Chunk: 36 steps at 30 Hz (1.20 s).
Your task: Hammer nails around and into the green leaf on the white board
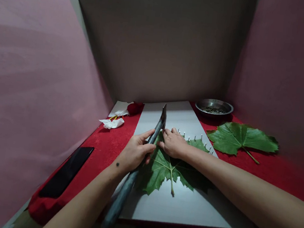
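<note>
A large green leaf (159,166) lies on a white board (156,210), its stem pointing toward me. Several nails (195,137) stand upright along the leaf's far right edge. My left hand (138,149) is wrapped round the handle of a hammer (127,188), whose head is raised over the far tip of the leaf. Beside the hammer head, my right hand (174,143) rests on the leaf with its fingers bent together near that tip; whatever they pinch is too small to make out.
A metal bowl (214,107) of nails sits at the back right, with a second leaf (244,138) nearer. On the red cloth (109,142) at left lie a black phone (67,172), crumpled tissue (112,123) and a red object (134,108). Walls enclose the back and sides.
</note>
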Tool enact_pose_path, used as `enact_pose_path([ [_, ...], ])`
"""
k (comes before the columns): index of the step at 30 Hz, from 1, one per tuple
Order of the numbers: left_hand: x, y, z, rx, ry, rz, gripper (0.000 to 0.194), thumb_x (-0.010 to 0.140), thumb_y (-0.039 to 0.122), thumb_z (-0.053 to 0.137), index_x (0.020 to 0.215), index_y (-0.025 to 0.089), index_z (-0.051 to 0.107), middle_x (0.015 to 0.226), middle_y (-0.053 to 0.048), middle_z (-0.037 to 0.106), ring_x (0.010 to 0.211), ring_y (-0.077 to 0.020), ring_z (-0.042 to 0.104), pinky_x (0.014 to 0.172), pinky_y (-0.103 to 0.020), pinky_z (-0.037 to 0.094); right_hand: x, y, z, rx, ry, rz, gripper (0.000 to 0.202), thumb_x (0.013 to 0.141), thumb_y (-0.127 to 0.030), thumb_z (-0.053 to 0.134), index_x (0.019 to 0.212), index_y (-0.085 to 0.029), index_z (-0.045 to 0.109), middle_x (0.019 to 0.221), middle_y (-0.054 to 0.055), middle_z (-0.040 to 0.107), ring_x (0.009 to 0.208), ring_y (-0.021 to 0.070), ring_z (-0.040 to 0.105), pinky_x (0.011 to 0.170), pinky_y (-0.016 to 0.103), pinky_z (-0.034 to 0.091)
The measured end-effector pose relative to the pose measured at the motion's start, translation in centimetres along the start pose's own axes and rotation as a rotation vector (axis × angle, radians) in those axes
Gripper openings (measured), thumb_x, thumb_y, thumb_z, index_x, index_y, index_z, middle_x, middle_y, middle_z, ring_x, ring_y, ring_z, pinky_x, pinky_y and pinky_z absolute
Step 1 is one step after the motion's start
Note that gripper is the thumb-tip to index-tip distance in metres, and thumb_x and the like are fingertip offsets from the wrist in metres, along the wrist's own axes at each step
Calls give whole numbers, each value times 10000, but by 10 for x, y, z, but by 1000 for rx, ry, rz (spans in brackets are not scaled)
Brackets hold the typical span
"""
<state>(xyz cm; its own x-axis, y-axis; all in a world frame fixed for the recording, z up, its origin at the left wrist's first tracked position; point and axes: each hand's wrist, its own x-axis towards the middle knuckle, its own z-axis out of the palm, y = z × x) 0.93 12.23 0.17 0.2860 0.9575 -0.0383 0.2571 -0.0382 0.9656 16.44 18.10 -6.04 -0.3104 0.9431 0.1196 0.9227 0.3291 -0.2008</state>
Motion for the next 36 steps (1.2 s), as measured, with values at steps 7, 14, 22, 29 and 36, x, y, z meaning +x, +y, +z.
enact_pose_path([
  [7,-2,-1,2,12,36,37,726,727,161,585,1423,131,382,460,101,463,347,-75,413,355,-176,307,0,0,-1,0,-8,8,609,906,-539,312,1316,-128,496,1289,149,520,1162,320,401,941,409,364],
  [14,-2,1,0,6,19,34,702,725,169,586,1406,136,415,487,90,471,355,-72,421,361,-179,306,0,0,0,-6,0,-2,621,911,-517,313,1309,-76,497,1278,173,523,1162,326,396,952,421,356],
  [22,3,0,-1,17,-2,-4,726,691,147,598,1391,68,420,456,83,481,335,-86,423,344,-190,298,0,0,-1,-5,4,-10,654,908,-551,279,1298,-79,509,1269,161,534,1141,329,407,945,419,366],
  [29,-5,3,2,25,72,56,710,742,189,600,1421,165,394,487,98,464,360,-71,425,372,-182,302,0,-1,-2,14,-1,9,636,900,-544,315,1310,-93,497,1289,172,518,1167,330,393,941,429,363],
  [36,-1,2,1,25,31,14,691,707,153,612,1378,107,453,483,82,494,340,-75,433,350,-186,298,-1,-2,-3,18,-5,14,605,899,-538,324,1280,-111,522,1275,156,532,1158,321,403,937,420,373],
])
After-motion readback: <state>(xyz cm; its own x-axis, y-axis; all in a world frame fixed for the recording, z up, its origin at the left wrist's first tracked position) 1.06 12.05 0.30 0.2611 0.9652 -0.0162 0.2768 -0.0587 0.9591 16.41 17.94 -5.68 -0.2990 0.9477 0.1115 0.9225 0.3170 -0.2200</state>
